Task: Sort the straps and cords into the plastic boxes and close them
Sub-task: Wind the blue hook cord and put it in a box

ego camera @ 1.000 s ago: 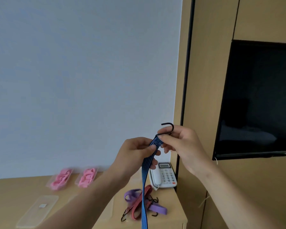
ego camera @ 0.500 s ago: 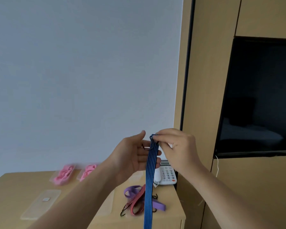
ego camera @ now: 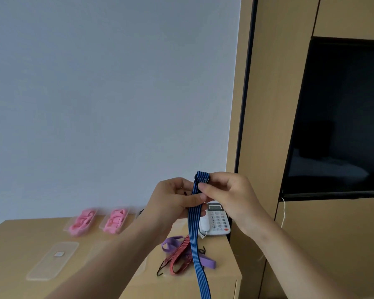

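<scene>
On the desk point(ego camera: 20, 234), two filled boxes point(ego camera: 81, 222) sit behind a lid point(ego camera: 52, 261), left of the telephone point(ego camera: 216, 221).

blue black-striped strap point(ego camera: 195, 229) | red strap point(ego camera: 178, 255) | purple strap point(ego camera: 171, 242) | pink cords point(ego camera: 82, 221)

Both forearms reach up and forward from the bottom edge, bare, meeting at chest height in the middle of the view. The left hand point(ego camera: 171, 198) has its fingers curled and thumb pressed forward, pinching the blue strap point(ego camera: 195, 229). The right hand point(ego camera: 227, 193) — knuckles up, wrist bent — pinches the strap's folded top end between thumb and curled fingers, touching the left.
</scene>
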`<action>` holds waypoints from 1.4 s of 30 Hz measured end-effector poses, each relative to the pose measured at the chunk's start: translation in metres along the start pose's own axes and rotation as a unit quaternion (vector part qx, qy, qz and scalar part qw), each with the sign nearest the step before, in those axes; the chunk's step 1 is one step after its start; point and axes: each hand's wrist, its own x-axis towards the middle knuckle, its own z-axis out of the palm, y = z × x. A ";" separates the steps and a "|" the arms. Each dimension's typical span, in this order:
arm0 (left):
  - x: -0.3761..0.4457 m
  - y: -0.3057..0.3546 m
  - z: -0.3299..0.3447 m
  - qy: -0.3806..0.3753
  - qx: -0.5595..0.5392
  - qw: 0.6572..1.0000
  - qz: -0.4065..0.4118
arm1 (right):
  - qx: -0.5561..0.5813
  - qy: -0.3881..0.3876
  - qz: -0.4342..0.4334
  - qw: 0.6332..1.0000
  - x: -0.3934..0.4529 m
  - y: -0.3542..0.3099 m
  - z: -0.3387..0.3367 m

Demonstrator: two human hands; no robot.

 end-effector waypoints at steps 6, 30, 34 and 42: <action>0.000 -0.006 0.001 -0.012 0.072 0.995 -0.072 | 0.006 0.024 -0.022 0.999 -0.001 0.008 -0.001; 0.006 -0.025 -0.008 -0.049 -0.206 0.967 -0.143 | -0.354 -0.078 -0.228 0.904 -0.014 0.029 0.001; 0.006 -0.027 -0.006 -0.018 -0.116 0.990 -0.079 | -0.253 -0.016 -0.176 0.951 -0.022 0.031 0.008; 0.003 -0.023 0.006 0.034 0.033 0.999 0.010 | -0.048 0.012 0.038 0.998 -0.012 0.035 0.006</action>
